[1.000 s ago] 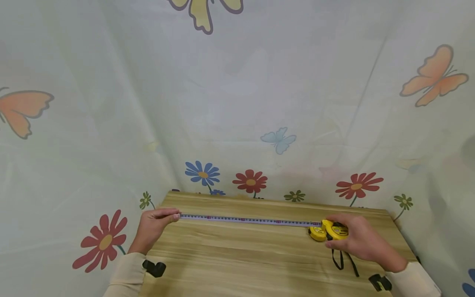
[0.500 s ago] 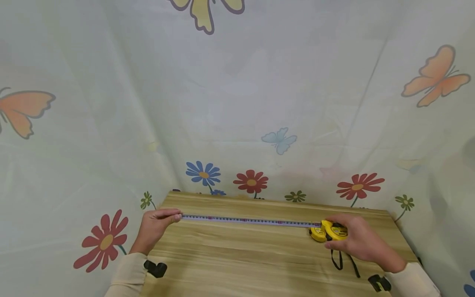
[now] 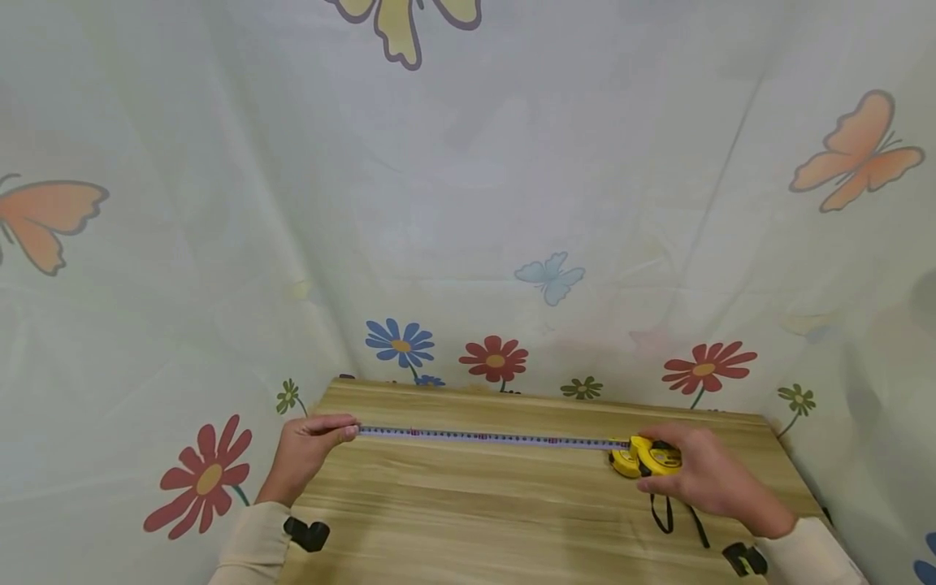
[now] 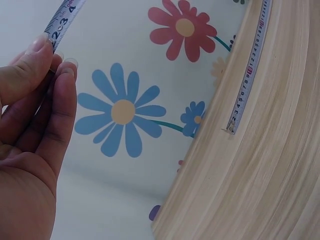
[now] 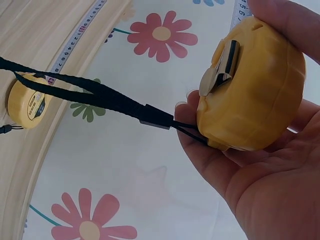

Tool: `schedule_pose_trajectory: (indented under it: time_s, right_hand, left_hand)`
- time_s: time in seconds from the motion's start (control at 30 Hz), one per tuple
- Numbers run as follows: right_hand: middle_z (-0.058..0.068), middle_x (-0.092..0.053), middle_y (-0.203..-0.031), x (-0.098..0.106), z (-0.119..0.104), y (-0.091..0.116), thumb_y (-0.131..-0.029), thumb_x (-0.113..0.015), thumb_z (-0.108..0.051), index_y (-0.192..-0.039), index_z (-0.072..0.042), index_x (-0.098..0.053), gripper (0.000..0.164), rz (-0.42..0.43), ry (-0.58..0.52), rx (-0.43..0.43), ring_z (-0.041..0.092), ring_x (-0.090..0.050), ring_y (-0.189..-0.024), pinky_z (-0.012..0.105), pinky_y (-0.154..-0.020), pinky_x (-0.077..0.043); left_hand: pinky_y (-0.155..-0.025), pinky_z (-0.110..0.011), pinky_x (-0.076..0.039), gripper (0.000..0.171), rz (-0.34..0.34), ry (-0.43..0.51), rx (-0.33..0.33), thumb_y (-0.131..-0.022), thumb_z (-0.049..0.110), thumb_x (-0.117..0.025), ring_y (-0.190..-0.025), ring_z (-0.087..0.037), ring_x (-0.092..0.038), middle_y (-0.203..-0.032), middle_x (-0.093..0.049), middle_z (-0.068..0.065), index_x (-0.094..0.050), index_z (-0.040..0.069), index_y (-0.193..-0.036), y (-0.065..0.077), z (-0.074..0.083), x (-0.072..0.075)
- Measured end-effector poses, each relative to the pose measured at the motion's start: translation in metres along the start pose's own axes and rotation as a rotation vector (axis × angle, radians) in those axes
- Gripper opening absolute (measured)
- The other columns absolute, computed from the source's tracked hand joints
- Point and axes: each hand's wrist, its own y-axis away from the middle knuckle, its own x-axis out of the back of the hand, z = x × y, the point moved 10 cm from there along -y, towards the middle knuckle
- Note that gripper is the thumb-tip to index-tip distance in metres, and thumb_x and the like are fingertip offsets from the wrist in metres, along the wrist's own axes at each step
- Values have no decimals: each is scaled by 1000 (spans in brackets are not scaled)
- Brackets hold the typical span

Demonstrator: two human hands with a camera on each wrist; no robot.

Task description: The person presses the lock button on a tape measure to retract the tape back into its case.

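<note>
My left hand (image 3: pixel 305 448) pinches the end of a tape measure's blade (image 4: pixel 62 24) between thumb and fingers. On the right, my right hand (image 3: pixel 708 470) grips that tape measure's yellow case (image 5: pixel 252 85), which has a metal clip and a black wrist strap (image 5: pixel 95 92). The blade stretches straight between both hands. Behind it on the board lies a second yellow tape measure (image 5: pixel 25 102), its own blade (image 4: pixel 246 80) pulled out along the wood. From the head camera the two blades nearly coincide, and the held case partly covers the second one (image 3: pixel 623 461).
The wood-grain board (image 3: pixel 468 512) ends at a pale curtain (image 3: pixel 453 203) printed with flowers and butterflies, which closes in behind and on both sides. Black camera mounts (image 3: pixel 307 534) sit at both wrists.
The right hand and its tape measure have shifted very slightly left. My left hand has edged slightly right, still pinching the blade's end.
</note>
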Motion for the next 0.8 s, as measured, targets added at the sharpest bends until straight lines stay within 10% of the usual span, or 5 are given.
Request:
schedule_pose_trajectory:
  time_s: [0.8]
  right_hand:
    - [8,-75,-121,-3,-5,-1,-78,-90,-45,-130,-7,-70,68,11,-10,10,1,-58,-85,20,-70,-52]
  left_hand:
    - [-86,-19,-60,27,2,5,-20,-92,21,-80,-97,-4,-75,-105,-81,10,-80,4,-114,2,3,-1]
